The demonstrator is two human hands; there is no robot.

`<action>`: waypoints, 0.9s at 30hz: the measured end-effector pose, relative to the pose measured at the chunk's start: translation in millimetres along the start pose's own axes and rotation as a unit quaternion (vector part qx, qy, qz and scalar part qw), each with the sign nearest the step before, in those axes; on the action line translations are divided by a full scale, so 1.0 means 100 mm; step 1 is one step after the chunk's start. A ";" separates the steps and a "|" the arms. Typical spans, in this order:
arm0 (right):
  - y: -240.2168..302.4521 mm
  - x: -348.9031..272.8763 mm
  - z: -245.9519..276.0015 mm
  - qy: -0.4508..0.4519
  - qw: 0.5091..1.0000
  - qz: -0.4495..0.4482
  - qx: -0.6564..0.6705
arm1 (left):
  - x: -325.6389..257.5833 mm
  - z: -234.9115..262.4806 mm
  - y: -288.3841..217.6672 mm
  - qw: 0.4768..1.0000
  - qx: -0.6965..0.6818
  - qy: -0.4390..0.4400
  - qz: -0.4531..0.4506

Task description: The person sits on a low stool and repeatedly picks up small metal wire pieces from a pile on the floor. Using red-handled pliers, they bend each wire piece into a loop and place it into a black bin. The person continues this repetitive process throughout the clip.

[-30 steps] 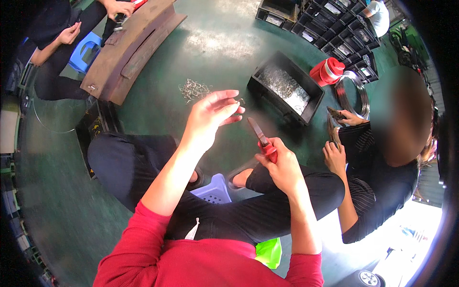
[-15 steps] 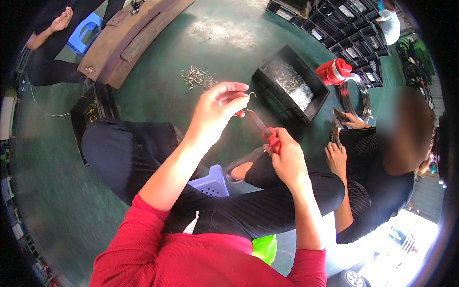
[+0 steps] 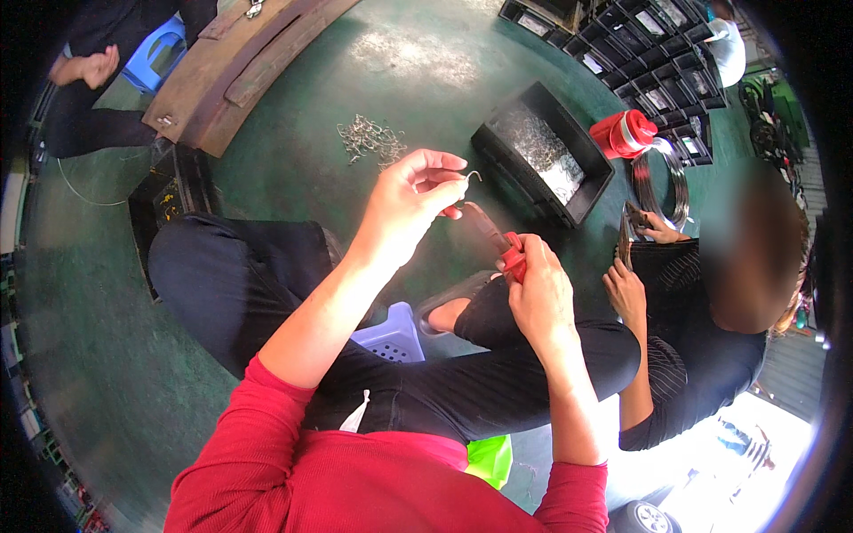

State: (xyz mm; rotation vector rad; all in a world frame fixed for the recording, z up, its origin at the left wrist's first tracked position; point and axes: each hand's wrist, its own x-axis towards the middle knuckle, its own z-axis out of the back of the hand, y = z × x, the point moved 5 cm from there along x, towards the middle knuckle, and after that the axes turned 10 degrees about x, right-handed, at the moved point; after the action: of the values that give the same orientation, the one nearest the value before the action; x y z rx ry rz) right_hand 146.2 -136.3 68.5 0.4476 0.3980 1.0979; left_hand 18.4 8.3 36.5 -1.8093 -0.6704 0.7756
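A small bent wire hook [image 3: 475, 176] is pinched between the thumb and fingers of my left hand [image 3: 418, 200], its curved end sticking out to the right. My right hand [image 3: 542, 289] is wrapped round pliers with red handles [image 3: 513, 253]. The jaws of the pliers point up and left, close below my left fingertips. Whether they touch the wire I cannot tell. Beyond my left hand, a loose heap of similar wire hooks [image 3: 369, 140] lies on the green floor.
A black crate [image 3: 595, 182] of wire pieces stands ahead to the right. Near it are a red jug [image 3: 622, 133] and a wire coil [image 3: 680, 182]. A co-worker's hands [image 3: 629, 289] hold a tool at right. A wooden bench [image 3: 200, 98] is far left, stacked black crates [image 3: 640, 53] far right.
The pliers and my right hand have shifted slightly up and right. My left hand still pinches the hook. At far left, another person's hand has moved down.
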 end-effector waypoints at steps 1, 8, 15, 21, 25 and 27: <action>0.00 0.00 0.01 -0.003 1.000 -0.001 -0.003 | 0.00 -0.01 0.00 1.000 -0.006 0.003 0.007; -0.02 -0.04 0.06 -0.015 1.000 -0.007 0.011 | -0.02 -0.10 -0.06 0.993 0.058 0.089 0.041; 0.03 -0.04 0.08 0.033 0.996 -0.031 0.074 | -0.02 -0.21 -0.11 0.983 0.058 0.166 -0.053; 0.06 -0.04 0.10 0.100 0.986 -0.083 0.100 | 0.01 -0.24 -0.04 0.979 -0.023 0.184 -0.086; 0.06 -0.03 0.09 0.109 0.984 -0.067 0.128 | 0.01 -0.23 -0.02 0.975 -0.040 0.195 -0.097; 0.06 -0.03 0.09 0.112 0.982 -0.062 0.142 | 0.01 -0.23 -0.01 0.973 -0.045 0.202 -0.103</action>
State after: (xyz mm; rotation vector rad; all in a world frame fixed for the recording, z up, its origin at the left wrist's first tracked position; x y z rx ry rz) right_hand 144.9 -138.0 79.2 0.5454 0.7776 0.9763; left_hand 36.5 -3.9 43.9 -1.8692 -0.6158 0.2289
